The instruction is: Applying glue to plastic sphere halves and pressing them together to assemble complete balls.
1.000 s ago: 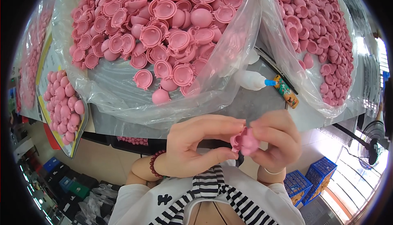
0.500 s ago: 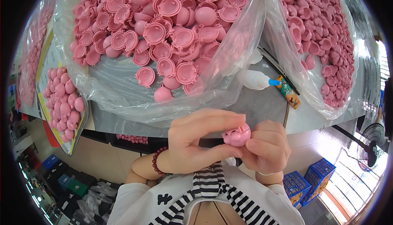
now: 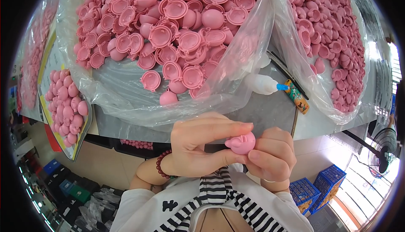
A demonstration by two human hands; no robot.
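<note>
Between my two hands, just in front of the table edge, is a small round pink plastic piece [image 3: 242, 143] with small knobs on its left side. My left hand [image 3: 202, 143] pinches it between thumb and fingers from the left. From the right, my right hand [image 3: 273, 154] grips the same piece with thumb and curled fingers. No open gap shows on its visible side. Beyond my hands lies a heap of hollow pink half shells [image 3: 190, 42] in a clear plastic bag [image 3: 139, 111].
A second bag of pink half shells [image 3: 333, 42] lies at right. Between the bags are a white bottle with a blue tip [image 3: 262, 84], a patterned-handled tool [image 3: 298, 99] and dark tweezers [image 3: 284, 65]. Closed pink balls [image 3: 65, 105] fill a tray at left. Blue crates [image 3: 329, 185] stand below right.
The piece has turned in my fingers; its dark seam line showed before and is now out of sight. Both hands have shifted slightly left.
</note>
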